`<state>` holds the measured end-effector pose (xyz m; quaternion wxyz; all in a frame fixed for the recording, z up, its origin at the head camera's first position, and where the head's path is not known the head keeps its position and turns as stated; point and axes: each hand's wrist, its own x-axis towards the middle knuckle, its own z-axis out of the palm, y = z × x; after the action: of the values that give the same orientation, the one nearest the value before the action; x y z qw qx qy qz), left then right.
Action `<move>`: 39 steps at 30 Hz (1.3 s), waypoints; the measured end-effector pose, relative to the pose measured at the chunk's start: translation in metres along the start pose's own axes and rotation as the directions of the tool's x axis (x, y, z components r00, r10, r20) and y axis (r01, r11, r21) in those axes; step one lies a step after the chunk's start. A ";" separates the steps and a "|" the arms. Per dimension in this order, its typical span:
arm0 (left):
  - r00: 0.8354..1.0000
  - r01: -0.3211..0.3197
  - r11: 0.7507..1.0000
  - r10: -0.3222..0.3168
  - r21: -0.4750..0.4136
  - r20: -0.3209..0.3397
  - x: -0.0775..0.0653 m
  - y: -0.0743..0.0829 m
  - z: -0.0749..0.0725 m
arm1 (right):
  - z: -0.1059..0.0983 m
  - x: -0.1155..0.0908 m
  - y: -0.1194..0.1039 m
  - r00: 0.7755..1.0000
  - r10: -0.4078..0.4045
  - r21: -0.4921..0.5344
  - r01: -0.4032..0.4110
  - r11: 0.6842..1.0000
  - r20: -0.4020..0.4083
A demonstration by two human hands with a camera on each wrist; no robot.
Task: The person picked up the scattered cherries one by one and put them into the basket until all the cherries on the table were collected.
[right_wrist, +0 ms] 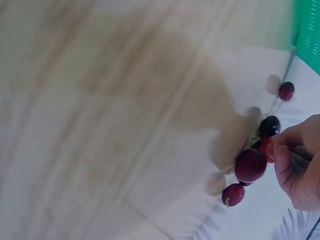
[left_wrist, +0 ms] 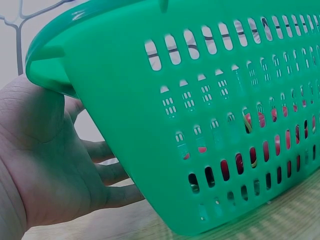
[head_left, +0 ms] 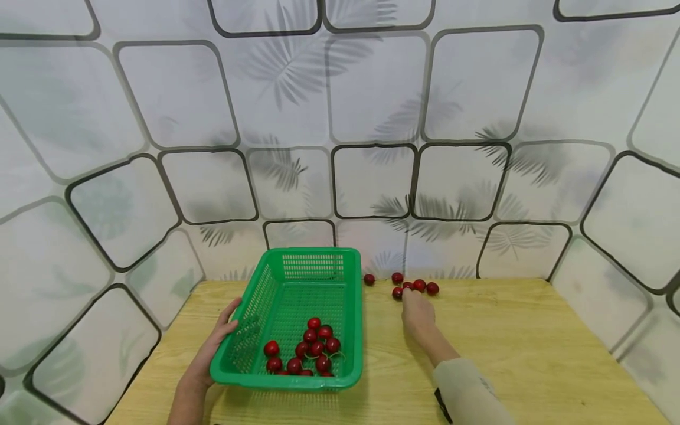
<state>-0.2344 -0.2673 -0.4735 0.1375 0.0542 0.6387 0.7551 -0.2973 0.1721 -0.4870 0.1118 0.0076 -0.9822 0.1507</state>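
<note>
A green plastic basket (head_left: 355,330) with slotted walls stands on the table, with several dark red cherries (head_left: 317,349) gathered at its near end. My left hand (head_left: 211,345) rests against the basket's left side, thumb at the rim. Its straight fingers (left_wrist: 117,172) touch the outer wall in the left wrist view. Right of the basket, my right hand (head_left: 418,316) reaches to a loose group of cherries at the table's far edge. Between thumb and forefinger it pinches a red cherry (right_wrist: 268,150), partly hidden by the fingers. A darker cherry (right_wrist: 250,165) lies close beside it.
The light wooden table (head_left: 510,348) runs back to a wall covering (head_left: 372,177) printed with leaves and rounded outlines. One cherry (head_left: 369,279) lies apart from the group, near the basket's far right corner.
</note>
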 end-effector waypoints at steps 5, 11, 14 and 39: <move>1.000 -0.001 1.000 0.001 -0.004 0.010 0.000 0.000 -0.001 | -0.011 0.002 -0.004 0.992 -0.022 0.062 0.030 0.998 -0.122; 1.000 -0.005 1.000 0.005 -0.001 0.007 0.001 -0.001 -0.001 | -0.024 0.003 -0.007 0.973 -0.055 0.140 0.087 0.986 -0.222; 1.000 -0.006 1.000 0.006 0.000 0.005 0.001 -0.001 -0.001 | -0.029 0.002 -0.012 0.968 -0.074 0.198 0.123 0.972 -0.240; 1.000 0.004 1.000 -0.004 -0.006 0.017 -0.001 -0.001 -0.001 | -0.040 -0.032 -0.118 0.768 -0.504 0.192 0.606 0.772 -0.395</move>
<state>-0.2338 -0.2681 -0.4742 0.1443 0.0589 0.6355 0.7562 -0.2515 0.0707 -0.4220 0.3075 0.2939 -0.8667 0.2606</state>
